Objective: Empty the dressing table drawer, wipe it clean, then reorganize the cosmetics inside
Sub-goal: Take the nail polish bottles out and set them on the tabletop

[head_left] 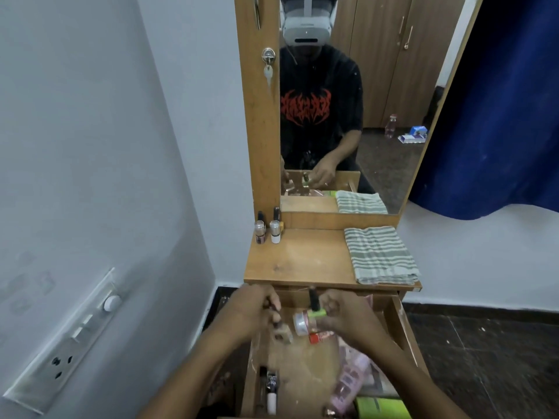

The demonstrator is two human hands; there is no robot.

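The wooden drawer stands pulled open below the dressing table top. Over its far end, my right hand grips a green nail polish bottle with a black cap. My left hand is closed around a small dark-capped bottle, blurred by motion. Below the hands lie a silver-lidded jar and a red item. Pink packets, a green box and a white tube sit at the near end.
Two nail polish bottles stand at the back left of the table top. A folded striped cloth lies on its right side. The mirror rises behind, a wall with a switch panel is left, a blue curtain right.
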